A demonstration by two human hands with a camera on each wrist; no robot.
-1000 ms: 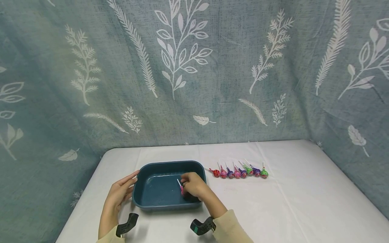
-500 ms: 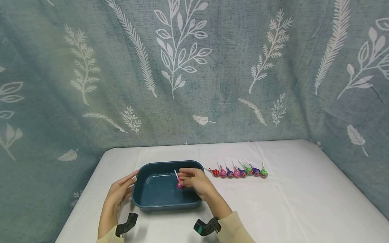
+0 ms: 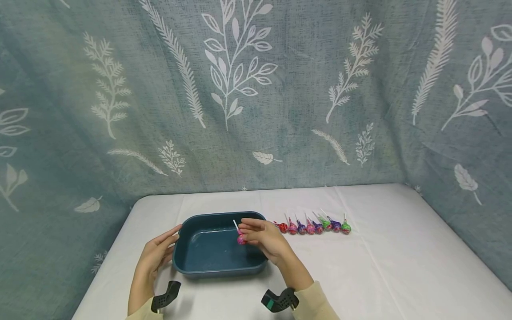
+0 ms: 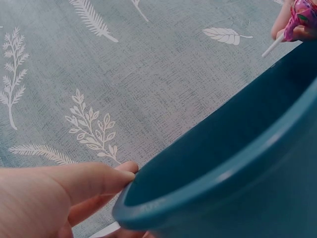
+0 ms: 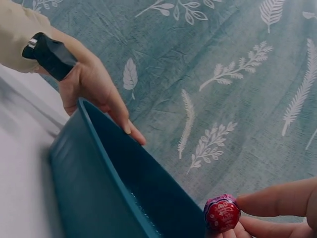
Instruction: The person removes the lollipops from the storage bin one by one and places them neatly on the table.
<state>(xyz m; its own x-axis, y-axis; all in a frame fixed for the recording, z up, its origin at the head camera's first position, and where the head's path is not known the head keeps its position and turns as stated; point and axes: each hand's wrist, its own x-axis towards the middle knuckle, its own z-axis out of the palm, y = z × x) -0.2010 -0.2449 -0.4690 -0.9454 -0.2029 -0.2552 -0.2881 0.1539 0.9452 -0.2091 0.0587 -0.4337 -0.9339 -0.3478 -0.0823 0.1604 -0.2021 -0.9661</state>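
Note:
A dark teal plastic tub stands on the white-covered table. At its left end, my left hand rests against the rim from outside, fingers mostly straight; the thumb meets the rim at the corner in the left wrist view. Over the tub's right part, my right hand pinches a pink-wrapped lollipop between thumb and fingers. The white stick points up in the head view. Red print shows on the lollipop's round head in the right wrist view.
Right of the tub lies a row of several wrapped lollipops, red, pink, purple and green, their sticks pointing away. The white table ends at a blue-green curtain with leaf prints behind. Black wrist cameras sit by both sleeves.
My right hand has come up from inside the tub and shifted slightly right, the pink lollipop still in its fingers. The left hand and the tub stay about where they were.

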